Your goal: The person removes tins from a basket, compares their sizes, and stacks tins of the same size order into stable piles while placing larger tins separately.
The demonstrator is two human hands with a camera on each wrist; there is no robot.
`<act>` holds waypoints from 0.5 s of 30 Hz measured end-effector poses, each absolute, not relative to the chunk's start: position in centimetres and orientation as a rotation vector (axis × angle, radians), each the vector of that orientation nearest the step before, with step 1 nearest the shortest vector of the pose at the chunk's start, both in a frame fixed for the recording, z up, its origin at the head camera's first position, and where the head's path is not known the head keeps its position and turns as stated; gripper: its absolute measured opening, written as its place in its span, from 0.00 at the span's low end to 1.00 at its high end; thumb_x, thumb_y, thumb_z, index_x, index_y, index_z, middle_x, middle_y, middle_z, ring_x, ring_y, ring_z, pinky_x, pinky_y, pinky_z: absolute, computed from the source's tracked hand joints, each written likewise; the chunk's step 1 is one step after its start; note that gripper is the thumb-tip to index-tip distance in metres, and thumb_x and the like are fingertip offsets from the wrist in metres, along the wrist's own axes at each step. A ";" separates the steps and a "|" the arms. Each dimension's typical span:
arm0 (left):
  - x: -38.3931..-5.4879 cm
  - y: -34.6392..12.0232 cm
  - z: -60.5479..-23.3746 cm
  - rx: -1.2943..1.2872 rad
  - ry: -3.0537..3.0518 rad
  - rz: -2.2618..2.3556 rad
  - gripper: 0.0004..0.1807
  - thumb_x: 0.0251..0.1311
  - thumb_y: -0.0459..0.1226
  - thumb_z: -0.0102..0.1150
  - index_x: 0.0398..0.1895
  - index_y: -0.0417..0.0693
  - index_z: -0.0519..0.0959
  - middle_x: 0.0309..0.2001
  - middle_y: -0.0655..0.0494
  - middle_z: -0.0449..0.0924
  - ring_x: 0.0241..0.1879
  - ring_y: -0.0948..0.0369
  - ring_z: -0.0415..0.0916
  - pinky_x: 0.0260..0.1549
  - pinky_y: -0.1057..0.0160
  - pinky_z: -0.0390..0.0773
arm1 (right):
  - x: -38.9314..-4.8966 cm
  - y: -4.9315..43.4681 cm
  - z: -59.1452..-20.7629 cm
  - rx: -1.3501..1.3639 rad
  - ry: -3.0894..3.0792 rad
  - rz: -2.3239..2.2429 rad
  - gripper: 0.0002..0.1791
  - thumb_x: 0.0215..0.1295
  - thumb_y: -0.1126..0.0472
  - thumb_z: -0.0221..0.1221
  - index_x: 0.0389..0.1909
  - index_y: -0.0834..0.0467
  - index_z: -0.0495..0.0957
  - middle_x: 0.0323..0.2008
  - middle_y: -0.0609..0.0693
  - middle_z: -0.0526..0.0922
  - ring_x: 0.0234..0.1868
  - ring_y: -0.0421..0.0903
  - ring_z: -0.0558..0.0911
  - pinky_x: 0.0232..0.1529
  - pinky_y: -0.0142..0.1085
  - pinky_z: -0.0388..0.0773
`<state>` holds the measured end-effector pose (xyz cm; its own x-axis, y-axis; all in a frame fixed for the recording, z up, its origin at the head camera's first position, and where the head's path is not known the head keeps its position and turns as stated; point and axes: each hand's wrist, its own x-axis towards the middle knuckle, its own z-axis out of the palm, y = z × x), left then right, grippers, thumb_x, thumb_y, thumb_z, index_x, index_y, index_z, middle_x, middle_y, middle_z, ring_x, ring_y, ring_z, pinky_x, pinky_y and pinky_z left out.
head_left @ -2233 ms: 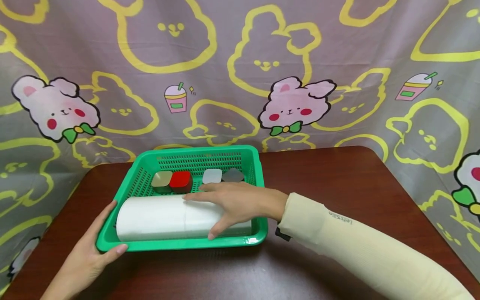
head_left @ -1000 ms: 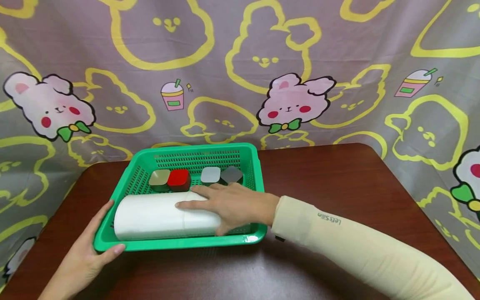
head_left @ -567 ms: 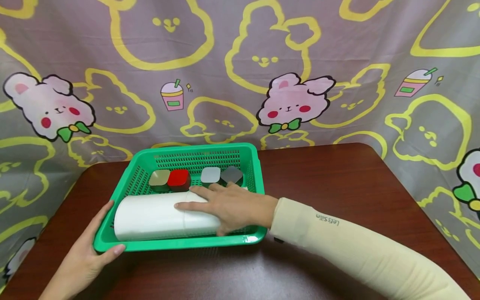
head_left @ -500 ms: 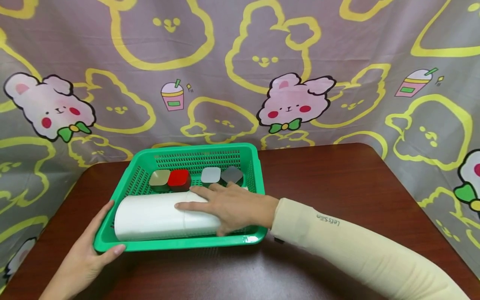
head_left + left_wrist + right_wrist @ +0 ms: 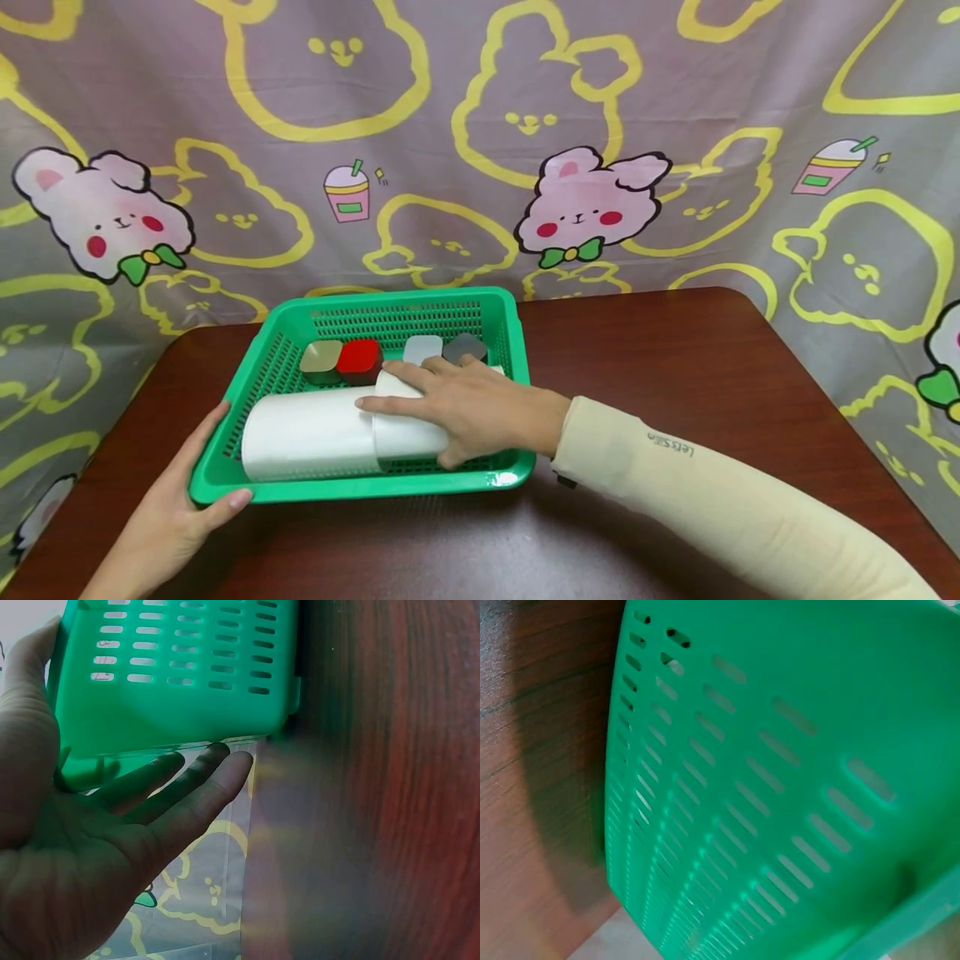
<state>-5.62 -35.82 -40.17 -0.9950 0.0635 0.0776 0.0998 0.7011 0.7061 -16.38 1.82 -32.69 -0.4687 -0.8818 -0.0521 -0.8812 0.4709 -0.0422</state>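
A green plastic basket [image 5: 345, 490] stands on the table, with two smooth white cylinders laid end to end along its near side. My right hand [image 5: 476, 408] grips the right white cylinder [image 5: 408, 439] from above, fingers spread over its top and thumb at its near side. That cylinder sits a little higher than the left white cylinder [image 5: 307, 437]; its right end is largely hidden by the hand. At the basket's left front corner, my left hand [image 5: 168, 500] holds the rim. In the left wrist view its fingers [image 5: 202, 791] reach along the outside of the basket wall [image 5: 172, 720].
Along the basket's far side stand square-topped blocks: beige [image 5: 321, 357], red [image 5: 360, 357], light grey [image 5: 423, 349] and dark grey [image 5: 464, 347]. The brown wooden table [image 5: 660, 358] extends to the right. A patterned curtain [image 5: 450, 150] hangs behind it.
My right hand has settled around the right cylinder and raised it slightly, so its edge now stands above the left one. The left cylinder has shifted slightly right. The left hand stays at the corner.
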 end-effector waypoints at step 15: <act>-5.6 -35.8 -40.5 -0.109 -2.870 -1.192 0.59 0.66 0.33 0.70 0.87 0.67 0.39 0.70 0.46 0.60 0.50 0.86 0.68 0.42 0.84 0.71 | -15.8 1.9 -31.3 -1.585 2.698 0.040 0.61 0.56 0.42 0.76 0.84 0.29 0.47 0.84 0.49 0.52 0.74 0.55 0.67 0.66 0.58 0.74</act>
<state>-5.58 -35.84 -40.46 -0.9970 0.0525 0.0563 0.0769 0.7038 0.7063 -15.78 1.89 -31.32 -0.4869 -0.8731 -0.0238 -0.8734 0.4867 0.0155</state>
